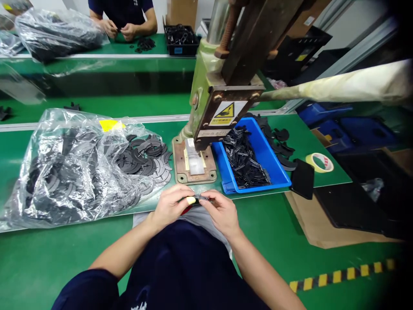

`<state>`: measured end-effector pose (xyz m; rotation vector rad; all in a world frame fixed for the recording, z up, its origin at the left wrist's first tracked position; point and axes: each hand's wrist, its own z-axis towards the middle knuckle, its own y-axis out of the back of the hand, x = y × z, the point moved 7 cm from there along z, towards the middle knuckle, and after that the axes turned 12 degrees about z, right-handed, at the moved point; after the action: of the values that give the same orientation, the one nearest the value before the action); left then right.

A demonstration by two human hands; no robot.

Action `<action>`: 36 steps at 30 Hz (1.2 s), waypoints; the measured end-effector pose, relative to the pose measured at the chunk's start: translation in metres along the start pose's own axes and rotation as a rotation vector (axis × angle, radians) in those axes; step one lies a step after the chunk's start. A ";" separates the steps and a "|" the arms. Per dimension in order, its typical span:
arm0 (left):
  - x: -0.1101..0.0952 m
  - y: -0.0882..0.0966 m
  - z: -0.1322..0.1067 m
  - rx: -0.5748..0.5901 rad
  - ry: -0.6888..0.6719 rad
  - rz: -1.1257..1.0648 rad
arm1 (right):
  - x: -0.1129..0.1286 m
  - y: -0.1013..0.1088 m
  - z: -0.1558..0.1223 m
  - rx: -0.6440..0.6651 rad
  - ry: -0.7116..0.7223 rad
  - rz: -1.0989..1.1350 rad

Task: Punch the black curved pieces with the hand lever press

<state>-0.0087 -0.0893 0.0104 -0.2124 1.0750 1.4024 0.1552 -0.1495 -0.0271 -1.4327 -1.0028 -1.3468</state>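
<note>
Both hands meet at the table's front edge, just before the hand press point(206, 94). Between them is a small thin black plastic part point(202, 197). My left hand point(172, 204) is closed on its left end, with yellow tape round the thumb tip. My right hand point(222, 212) pinches the other end. Beyond the fingers sits the press base point(179, 165) with a metal fixture point(195, 165) on it. To the right stands a blue bin point(266, 178) full of narrow black parts point(243, 159). Dark curved pieces point(142, 157) spill from a clear plastic bag point(74, 172) on the left.
The press lever point(338, 84) sticks out to the right. Near the bin lie a phone-like black slab point(302, 178), a tape roll point(319, 162) and more curved parts point(280, 144). Across the bench a co-worker's hands point(119, 30) handle something small beside a black tray point(181, 49).
</note>
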 end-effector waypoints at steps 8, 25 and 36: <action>0.001 -0.003 0.000 0.067 -0.029 -0.055 | -0.017 -0.018 0.011 0.069 -0.169 0.362; 0.008 0.012 0.038 0.115 -0.147 0.222 | -0.026 -0.029 0.011 0.198 -0.627 0.697; 0.090 -0.016 0.083 0.220 -0.026 0.666 | 0.009 0.002 -0.003 0.229 -0.443 0.596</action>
<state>0.0273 0.0258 -0.0154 0.3571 1.3337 1.8428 0.1570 -0.1533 -0.0180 -1.7060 -0.8634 -0.4795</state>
